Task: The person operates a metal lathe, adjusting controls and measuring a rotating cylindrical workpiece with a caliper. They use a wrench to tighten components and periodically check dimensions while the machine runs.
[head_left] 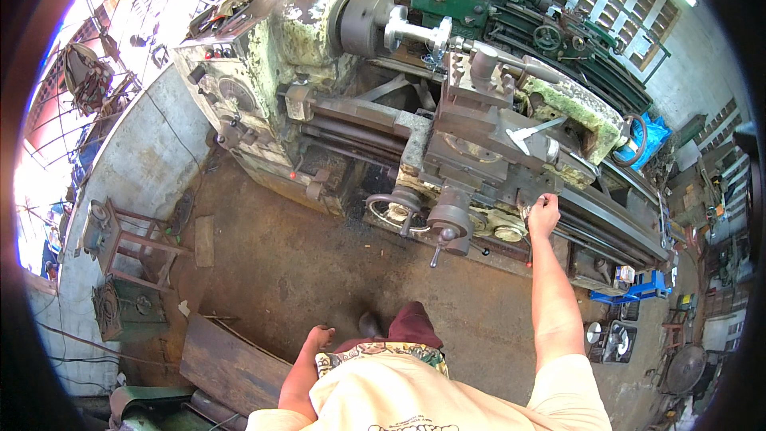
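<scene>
My right hand (545, 212) reaches out to the right end of the carriage on a worn metal lathe (275, 28). Its fingers are curled closed against the carriage, and what they grip is hidden. By my side hangs my left hand (321, 338), fingers loosely bent and nothing visible in it. A bright flanged metal workpiece (415, 32) sits between the dark chuck (367, 24) and the tailstock (574, 108). The tool post (481, 80) stands right of it. On the carriage top lies a silver caliper (523, 140). The carriage handwheel (393, 211) is left of my right hand.
Behind stands a green machine (451, 4). A brown board (231, 363) is near my left side, with a small metal stool frame (144, 243) beyond. At right are a blue stand (634, 287), a tray (618, 342) on the floor and a round fan (685, 369).
</scene>
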Motion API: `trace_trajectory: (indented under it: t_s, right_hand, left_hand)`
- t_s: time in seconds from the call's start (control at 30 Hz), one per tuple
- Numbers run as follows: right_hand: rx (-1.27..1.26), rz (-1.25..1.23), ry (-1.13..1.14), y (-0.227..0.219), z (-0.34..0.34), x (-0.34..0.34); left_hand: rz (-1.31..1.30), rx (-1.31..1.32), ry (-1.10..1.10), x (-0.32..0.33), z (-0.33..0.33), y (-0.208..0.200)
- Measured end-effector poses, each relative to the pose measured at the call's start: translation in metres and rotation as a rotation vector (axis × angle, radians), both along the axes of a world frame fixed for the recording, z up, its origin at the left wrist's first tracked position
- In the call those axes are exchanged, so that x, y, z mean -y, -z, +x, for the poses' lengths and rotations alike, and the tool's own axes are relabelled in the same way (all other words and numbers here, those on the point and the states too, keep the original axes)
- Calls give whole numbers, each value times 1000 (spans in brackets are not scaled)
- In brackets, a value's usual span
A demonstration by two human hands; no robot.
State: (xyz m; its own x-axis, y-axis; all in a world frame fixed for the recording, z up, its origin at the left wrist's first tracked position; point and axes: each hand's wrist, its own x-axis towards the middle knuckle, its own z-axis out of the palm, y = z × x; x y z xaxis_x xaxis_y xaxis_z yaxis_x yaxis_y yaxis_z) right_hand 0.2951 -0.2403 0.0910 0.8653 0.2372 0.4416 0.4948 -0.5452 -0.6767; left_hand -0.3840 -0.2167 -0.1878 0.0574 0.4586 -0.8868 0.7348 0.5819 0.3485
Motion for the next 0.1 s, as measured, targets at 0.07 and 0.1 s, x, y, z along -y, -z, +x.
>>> trace_trajectory:
  t_s: [0.07, 0.1]
  right_hand:
    - [7, -38, 4, -1, 1, 0]
    - [17, -31, -6, -1, 1, 0]
  left_hand:
    - [-14, -19, -17, 1, 1, -6]
    - [-39, -41, -45, 2, 1, -9]
